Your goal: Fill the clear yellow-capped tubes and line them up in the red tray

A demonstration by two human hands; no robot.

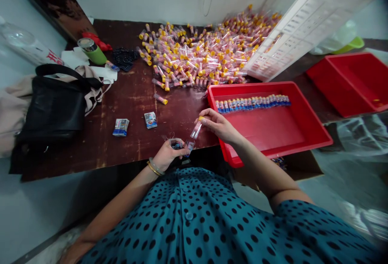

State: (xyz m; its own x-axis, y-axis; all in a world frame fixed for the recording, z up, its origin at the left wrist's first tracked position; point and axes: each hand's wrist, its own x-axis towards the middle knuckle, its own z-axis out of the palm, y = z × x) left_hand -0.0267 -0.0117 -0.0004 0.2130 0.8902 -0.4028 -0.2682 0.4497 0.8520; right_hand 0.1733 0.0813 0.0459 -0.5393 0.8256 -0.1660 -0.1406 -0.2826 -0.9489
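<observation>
Centre frame, at the table [133, 102] edge, our right hand [218, 127] fingers pinch a yellow-capped tube [196, 130]. Our left hand [168, 156] fingers grip a small printed label [176, 145] at its lower end. We judge a loose pinch could drop it.

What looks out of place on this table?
Nothing looks damaged. One stray tube lies apart from the loose heap of tubes, and a green flask lies on its side near the black bag. The right hand and left hand hold a yellow-capped tube; the row in the red tray is neat.
</observation>
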